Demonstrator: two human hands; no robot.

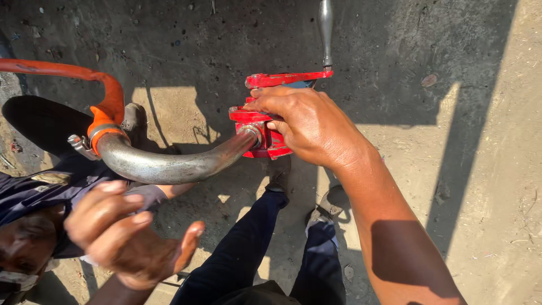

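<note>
While the left hand [132,237] hangs open, the right hand [307,127] seemingly grips the red fitting [265,135].

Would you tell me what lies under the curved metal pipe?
Under the pipe are sunlit ground, a crouching person's sleeve, and the open left hand. The right hand covers the red clamp, hiding how the pipe sits inside.

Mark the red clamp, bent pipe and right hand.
red clamp [275,148]: head view, lower body beside the fingers.
bent pipe [169,165]: head view, middle of the grey curve.
right hand [313,127]: head view, back of the hand, resting on the clamp.
</note>
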